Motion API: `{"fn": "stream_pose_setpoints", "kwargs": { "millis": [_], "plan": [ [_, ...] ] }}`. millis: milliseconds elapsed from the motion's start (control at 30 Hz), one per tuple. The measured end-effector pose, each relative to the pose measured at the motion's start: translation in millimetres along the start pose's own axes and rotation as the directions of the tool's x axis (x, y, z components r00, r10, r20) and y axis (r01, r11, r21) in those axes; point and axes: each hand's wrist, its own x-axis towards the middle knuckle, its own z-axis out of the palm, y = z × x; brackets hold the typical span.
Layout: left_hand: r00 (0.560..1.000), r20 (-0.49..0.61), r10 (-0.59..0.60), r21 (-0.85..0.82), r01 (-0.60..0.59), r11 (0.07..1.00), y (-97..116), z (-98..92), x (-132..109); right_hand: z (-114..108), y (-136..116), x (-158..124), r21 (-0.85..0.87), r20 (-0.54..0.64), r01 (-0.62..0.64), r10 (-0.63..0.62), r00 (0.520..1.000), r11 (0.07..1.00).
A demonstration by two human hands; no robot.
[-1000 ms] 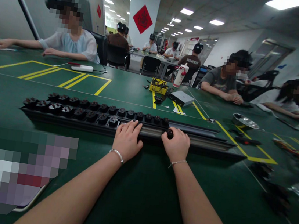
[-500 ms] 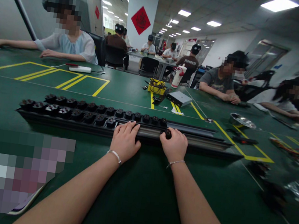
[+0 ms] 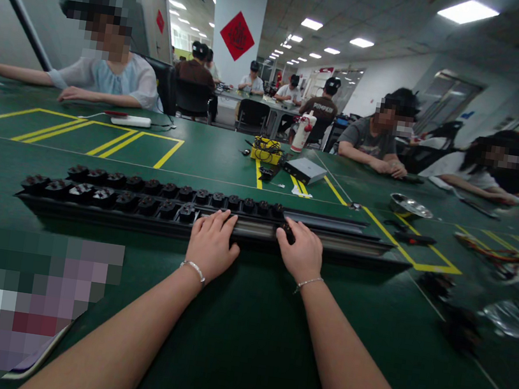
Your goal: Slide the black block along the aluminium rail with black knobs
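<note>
A long black rail [image 3: 349, 242] lies across the green table in front of me, its left half filled with two rows of small black round parts [image 3: 143, 194]. My left hand [image 3: 210, 243] rests flat on the rail with its fingers stretched out beside the last part of the near row. My right hand [image 3: 298, 251] is curled over the rail, its fingers pinched on one small black part [image 3: 287, 230] sitting in the near channel. The rail's right half holds no parts.
Several people sit around the table, one at the far left, others at the right. A yellow box [image 3: 266, 149], a grey box [image 3: 304, 169], a white bottle [image 3: 302, 131] and a metal bowl [image 3: 405, 205] stand beyond the rail. Dark loose items [image 3: 459, 319] lie at the right.
Both hands have stayed on the rail; the right hand's black part has shifted slightly left along the channel. The view has drifted a little to the right.
</note>
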Motion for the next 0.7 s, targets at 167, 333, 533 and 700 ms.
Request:
{"fn": "stream_pose_setpoints", "kwargs": {
  "millis": [167, 333, 533, 700],
  "plan": [
    [1.000, 0.003, -0.001, -0.013, 0.001, 1.000, 0.4, -0.3, 0.4, 2.2, 0.8, -0.5, -0.029, -0.068, 0.015, -0.017, 0.998, 0.999],
    [1.000, 0.001, -0.003, -0.005, 0.003, 1.000, 0.3, -0.5, 0.2, 3.8, 0.8, 1.5, -0.031, -0.083, 0.032, -0.035, 0.996, 0.999],
    [1.000, -0.005, 0.008, 0.005, -0.008, 1.000, -0.3, 0.1, -0.1, 5.1, 0.8, 2.8, -0.041, -0.096, 0.024, -0.028, 0.995, 0.999],
    [1.000, -0.008, 0.002, 0.003, -0.002, 1.000, 0.2, 0.0, 0.1, 5.7, 1.2, 3.2, -0.037, -0.101, 0.019, -0.022, 0.995, 0.999]
  ]
}}
